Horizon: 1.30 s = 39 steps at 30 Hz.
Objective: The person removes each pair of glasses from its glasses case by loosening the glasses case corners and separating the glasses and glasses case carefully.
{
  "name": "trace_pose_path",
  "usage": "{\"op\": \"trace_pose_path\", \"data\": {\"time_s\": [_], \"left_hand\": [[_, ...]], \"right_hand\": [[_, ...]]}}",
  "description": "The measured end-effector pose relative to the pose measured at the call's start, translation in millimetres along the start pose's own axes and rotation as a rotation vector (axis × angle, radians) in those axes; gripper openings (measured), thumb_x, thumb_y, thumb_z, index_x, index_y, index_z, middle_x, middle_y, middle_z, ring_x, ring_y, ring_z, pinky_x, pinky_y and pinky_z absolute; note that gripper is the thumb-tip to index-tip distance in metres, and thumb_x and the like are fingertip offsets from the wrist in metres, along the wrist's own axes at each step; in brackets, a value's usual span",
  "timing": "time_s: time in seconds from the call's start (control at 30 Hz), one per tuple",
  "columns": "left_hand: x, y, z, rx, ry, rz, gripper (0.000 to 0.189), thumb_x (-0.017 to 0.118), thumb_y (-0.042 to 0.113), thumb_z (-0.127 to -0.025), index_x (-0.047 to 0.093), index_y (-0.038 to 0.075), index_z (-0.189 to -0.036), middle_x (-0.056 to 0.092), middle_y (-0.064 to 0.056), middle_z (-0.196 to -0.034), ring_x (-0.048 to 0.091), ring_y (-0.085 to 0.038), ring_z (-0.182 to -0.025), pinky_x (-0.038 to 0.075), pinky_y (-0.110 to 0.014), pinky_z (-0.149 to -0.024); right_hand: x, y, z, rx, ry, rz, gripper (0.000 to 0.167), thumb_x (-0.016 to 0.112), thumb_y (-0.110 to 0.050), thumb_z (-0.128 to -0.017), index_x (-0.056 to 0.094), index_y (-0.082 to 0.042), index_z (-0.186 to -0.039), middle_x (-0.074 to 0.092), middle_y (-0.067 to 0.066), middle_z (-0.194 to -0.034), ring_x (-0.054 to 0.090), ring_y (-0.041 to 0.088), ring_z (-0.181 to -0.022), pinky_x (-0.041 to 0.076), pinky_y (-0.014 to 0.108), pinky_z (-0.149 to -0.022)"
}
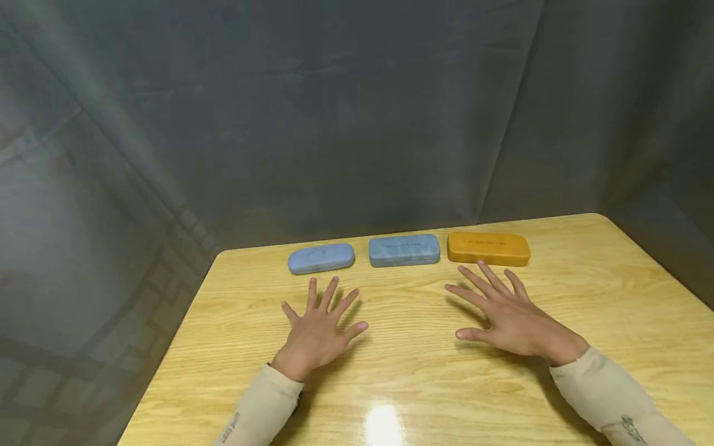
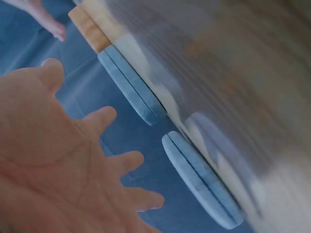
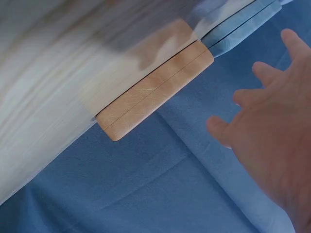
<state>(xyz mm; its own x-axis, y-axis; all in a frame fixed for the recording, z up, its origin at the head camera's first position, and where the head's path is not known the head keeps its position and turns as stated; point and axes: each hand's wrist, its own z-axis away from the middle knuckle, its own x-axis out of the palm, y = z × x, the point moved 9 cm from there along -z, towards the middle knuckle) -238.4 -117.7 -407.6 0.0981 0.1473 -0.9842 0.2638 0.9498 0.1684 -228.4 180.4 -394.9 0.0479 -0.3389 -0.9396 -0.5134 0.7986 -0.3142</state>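
Three closed glasses cases lie in a row near the table's far edge. At the left is a periwinkle-blue case (image 1: 321,258) with rounded ends. The middle one is a grey-blue case (image 1: 404,251) with lettering on its lid, and an orange case (image 1: 488,249) lies at the right, also lettered. My left hand (image 1: 319,337) is spread over the table just in front of the periwinkle case and holds nothing. Spread too, my right hand (image 1: 515,319) is in front of the orange case. Its fingertips come close to that case; whether they touch I cannot tell.
The light wood table (image 1: 413,384) has rounded far corners and a bright reflection at the front. Grey cloth (image 1: 346,136) hangs behind it and on both sides. Beige sleeves (image 1: 262,406) cover both forearms.
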Motion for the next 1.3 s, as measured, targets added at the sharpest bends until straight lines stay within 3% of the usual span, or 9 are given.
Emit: {"op": "trace_pose_path", "data": {"time_s": [0.23,0.5,0.77,1.0,1.3], "left_hand": [[-3.8,-13.9,-2.6,-0.015,-0.024,0.063,0.068,0.034,0.075,-0.094,0.027,0.044,-0.155,0.007,0.000,-0.170,-0.004,-0.042,-0.155,0.003,-0.090,-0.097],[-11.8,-28.5,-1.2,-0.034,0.004,0.047,0.067,0.036,0.072,-0.095,0.030,0.042,-0.155,0.011,-0.002,-0.169,-0.005,-0.041,-0.155,0.004,-0.084,-0.105],[-16.1,-38.4,-7.2,-0.030,0.028,0.015,0.064,0.038,0.066,-0.099,0.030,0.037,-0.156,0.015,-0.008,-0.168,-0.001,-0.043,-0.154,0.012,-0.081,-0.108],[-19.0,-54.2,-23.8,-0.026,0.070,-0.067,0.063,0.041,0.061,-0.100,0.033,0.034,-0.156,0.022,-0.012,-0.166,0.007,-0.045,-0.153,0.019,-0.077,-0.110],[-22.3,-79.4,-48.0,-0.009,0.088,-0.099,0.061,0.048,0.053,-0.101,0.033,0.030,-0.155,0.023,-0.016,-0.164,0.008,-0.047,-0.153,0.022,-0.076,-0.109]], "right_hand": [[0,-1,0.5,-0.010,-0.005,0.009,0.067,0.057,-0.061,-0.093,0.042,-0.031,-0.151,0.017,0.007,-0.168,0.000,0.035,-0.156,-0.003,0.068,-0.115],[0,0,-1.8,0.014,-0.001,0.028,0.065,0.056,-0.063,-0.093,0.051,-0.026,-0.146,0.026,0.011,-0.164,0.001,0.031,-0.157,0.003,0.071,-0.113],[0,2,0.0,0.023,0.019,0.065,0.065,0.056,-0.065,-0.092,0.053,-0.025,-0.144,0.035,0.013,-0.160,0.017,0.039,-0.152,0.008,0.069,-0.113],[2,3,1.2,0.027,0.014,0.046,0.064,0.056,-0.063,-0.092,0.052,-0.026,-0.145,0.036,0.012,-0.160,0.018,0.040,-0.152,0.009,0.069,-0.112],[2,2,1.9,0.030,0.003,0.043,0.064,0.054,-0.064,-0.093,0.052,-0.027,-0.145,0.037,0.012,-0.160,0.019,0.040,-0.151,0.010,0.067,-0.113]]}}
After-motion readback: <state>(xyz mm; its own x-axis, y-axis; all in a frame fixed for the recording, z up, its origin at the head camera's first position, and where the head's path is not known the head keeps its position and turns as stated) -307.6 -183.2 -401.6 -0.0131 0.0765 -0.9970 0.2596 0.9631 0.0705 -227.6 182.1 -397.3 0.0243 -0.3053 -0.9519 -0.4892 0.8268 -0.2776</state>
